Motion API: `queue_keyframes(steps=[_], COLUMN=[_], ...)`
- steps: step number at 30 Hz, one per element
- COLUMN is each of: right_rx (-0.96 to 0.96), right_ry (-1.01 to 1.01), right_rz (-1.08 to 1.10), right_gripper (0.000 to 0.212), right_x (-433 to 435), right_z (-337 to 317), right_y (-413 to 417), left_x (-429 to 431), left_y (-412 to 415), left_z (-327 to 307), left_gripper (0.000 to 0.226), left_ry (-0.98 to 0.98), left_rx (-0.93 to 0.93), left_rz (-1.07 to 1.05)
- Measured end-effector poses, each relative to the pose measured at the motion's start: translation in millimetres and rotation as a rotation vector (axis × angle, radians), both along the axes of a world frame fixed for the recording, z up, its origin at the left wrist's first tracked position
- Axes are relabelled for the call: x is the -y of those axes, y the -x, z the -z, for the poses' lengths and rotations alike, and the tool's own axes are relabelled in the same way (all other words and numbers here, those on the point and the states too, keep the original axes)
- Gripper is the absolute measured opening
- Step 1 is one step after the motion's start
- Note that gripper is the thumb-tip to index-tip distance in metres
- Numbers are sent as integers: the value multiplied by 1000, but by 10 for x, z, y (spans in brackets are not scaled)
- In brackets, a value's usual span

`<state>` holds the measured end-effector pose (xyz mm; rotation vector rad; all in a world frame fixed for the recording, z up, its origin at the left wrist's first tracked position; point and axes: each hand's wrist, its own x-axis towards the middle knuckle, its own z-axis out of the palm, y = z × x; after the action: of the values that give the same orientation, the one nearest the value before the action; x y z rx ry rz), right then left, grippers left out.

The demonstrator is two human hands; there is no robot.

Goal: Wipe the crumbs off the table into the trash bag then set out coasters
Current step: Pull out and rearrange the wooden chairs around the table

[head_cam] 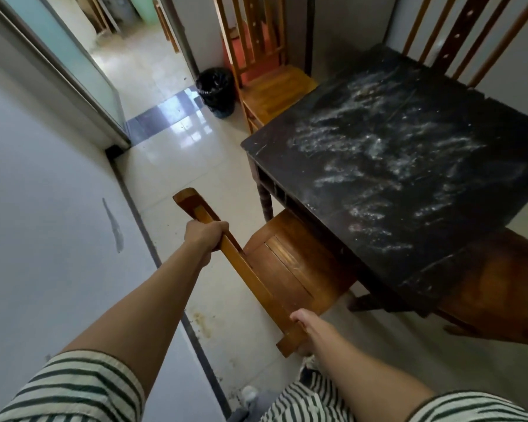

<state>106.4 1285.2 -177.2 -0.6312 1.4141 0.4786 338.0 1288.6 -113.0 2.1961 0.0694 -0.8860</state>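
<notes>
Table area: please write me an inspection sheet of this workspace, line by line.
Surface: dark table, pale crumbs spread over it, not yet wiped.
Job's things: black trash bag on the floor by the doorway; coasters, nothing seen.
Clutter: nothing seen.
Grips: left hand and right hand both hold the top rail of the near chair.
Cables: nothing seen.
Surroundings: glossy tiled floor; other wooden chairs at the table.
</notes>
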Motion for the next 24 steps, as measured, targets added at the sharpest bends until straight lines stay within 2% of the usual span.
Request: queue_keyframes(steps=[4, 7, 10, 14, 17, 19, 21, 22, 24], right_rx=[4, -81, -77, -67, -67, -84, -124, -150, -186], right_ry=[20, -19, -22, 72, 149, 208, 306, 354, 428], right_rz=[97, -1, -140, -83, 34, -23, -119, -166, -179], right_gripper=[40, 38, 37, 24, 46, 40, 21, 13, 12], right_x=[126, 200, 293, 316, 252, 293, 431, 520, 679], right_z=[92, 245, 433, 812, 1226, 972, 537, 383, 68], right_y=[99, 173, 345, 745, 1071, 1006, 843, 792, 667], left_x=[143, 116, 14, -67, -173, -268, -385, -467, -669], left_y=[107, 209, 362, 523, 520, 456, 342, 266, 97], left_z=[46, 102, 202, 287, 307, 270, 200, 154, 87], left_gripper=[41, 45, 38, 34, 49, 55, 56, 53, 41], left_ry=[-4, -18, -21, -6, 2, 13, 40, 50, 36], left_rx=[-9, -41, -81, -120, -206, -270, -312, -309, -248], left_rz=[-7, -3, -8, 43, 165, 236, 336, 409, 559])
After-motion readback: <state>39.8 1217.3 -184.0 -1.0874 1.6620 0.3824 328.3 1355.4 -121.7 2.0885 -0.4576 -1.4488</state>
